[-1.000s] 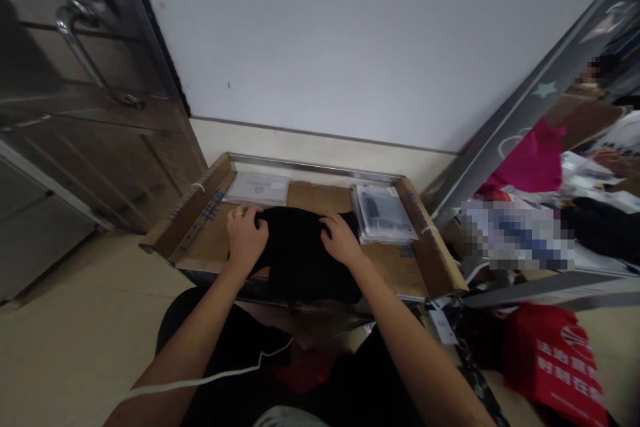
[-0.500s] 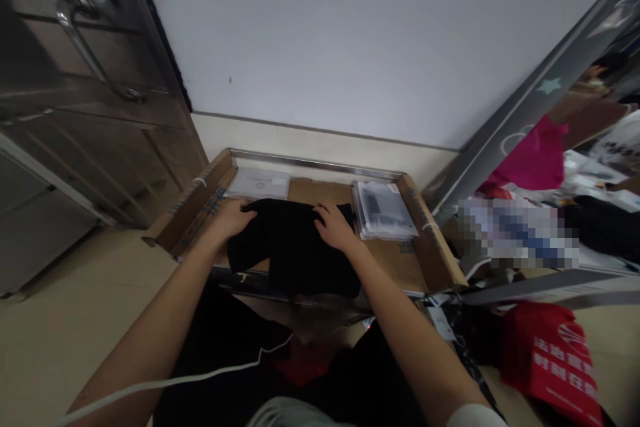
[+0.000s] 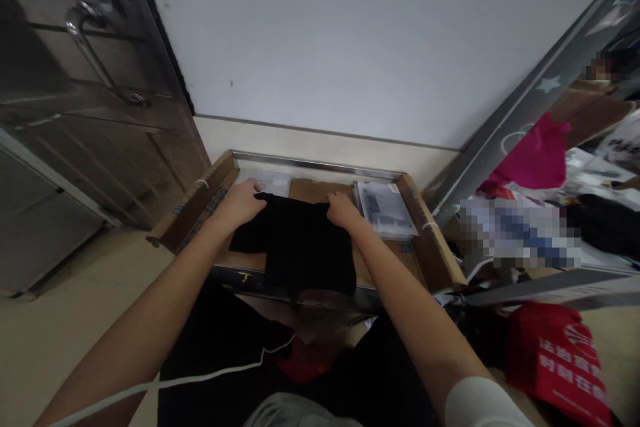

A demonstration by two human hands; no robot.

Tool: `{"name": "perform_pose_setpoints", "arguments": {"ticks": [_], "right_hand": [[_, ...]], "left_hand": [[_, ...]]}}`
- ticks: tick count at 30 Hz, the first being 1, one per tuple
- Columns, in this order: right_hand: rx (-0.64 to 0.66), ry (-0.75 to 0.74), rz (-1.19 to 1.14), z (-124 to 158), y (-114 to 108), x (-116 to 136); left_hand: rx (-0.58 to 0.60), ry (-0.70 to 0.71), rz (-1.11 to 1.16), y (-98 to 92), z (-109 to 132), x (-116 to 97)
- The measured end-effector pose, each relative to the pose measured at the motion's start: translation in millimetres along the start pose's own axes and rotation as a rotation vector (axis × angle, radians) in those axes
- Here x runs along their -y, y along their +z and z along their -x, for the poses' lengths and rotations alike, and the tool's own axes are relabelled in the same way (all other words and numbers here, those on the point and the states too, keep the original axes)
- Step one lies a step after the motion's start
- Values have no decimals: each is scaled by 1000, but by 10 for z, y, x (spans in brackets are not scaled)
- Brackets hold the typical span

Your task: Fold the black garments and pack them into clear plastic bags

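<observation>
Person with bare forearms [image 3: 163,310]; a pale sleeve [image 3: 483,403] ends on the right arm. Black trousers [image 3: 210,340], crumpled grey fabric [image 3: 295,411] at the lap, and a thin white cable [image 3: 215,373] across the left forearm.

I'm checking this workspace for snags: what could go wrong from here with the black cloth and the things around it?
The black cloth reaches past the near edge of the cardboard, so it might slip down if the left hand and right hand let go. The right hand is close to the stack of packets; a sideways sweep could disturb it. The white cord crosses the left forearm in this view and might catch.
</observation>
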State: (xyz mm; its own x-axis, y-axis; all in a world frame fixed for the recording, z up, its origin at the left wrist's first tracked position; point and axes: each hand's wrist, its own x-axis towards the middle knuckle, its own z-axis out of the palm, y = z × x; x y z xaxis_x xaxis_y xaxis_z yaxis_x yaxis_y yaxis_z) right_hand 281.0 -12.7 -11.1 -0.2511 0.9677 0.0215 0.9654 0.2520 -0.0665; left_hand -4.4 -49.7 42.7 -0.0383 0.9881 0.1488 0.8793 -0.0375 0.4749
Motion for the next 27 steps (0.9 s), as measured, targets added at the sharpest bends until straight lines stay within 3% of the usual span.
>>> {"name": "perform_pose_setpoints", "arguments": {"ticks": [4, 7, 11, 14, 16, 19, 21, 24, 27], "right_hand": [[77, 30, 28, -69, -91, 22], [126, 55, 43, -90, -139, 72], [160, 73, 52, -104, -204, 106], [163, 76, 60, -103, -238, 96], [165, 81, 67, -99, -247, 86], [169, 87, 76, -97, -247, 77], [169, 90, 79, -106, -246, 67], [171, 98, 78, -128, -257, 32], [176, 102, 54, -153, -284, -31]], "left_hand": [[86, 54, 32, 102, 17, -386], [233, 5, 199, 267, -23, -593], [452, -153, 641, 489, -42, -728], [551, -98, 858, 582, -51, -701], [483, -43, 815, 609, -86, -612], [121, -4, 470, 631, -176, -392], [-39, -34, 248, 657, -226, -230], [-26, -115, 154, 727, -254, -66], [55, -131, 258, 797, -256, -51]]}}
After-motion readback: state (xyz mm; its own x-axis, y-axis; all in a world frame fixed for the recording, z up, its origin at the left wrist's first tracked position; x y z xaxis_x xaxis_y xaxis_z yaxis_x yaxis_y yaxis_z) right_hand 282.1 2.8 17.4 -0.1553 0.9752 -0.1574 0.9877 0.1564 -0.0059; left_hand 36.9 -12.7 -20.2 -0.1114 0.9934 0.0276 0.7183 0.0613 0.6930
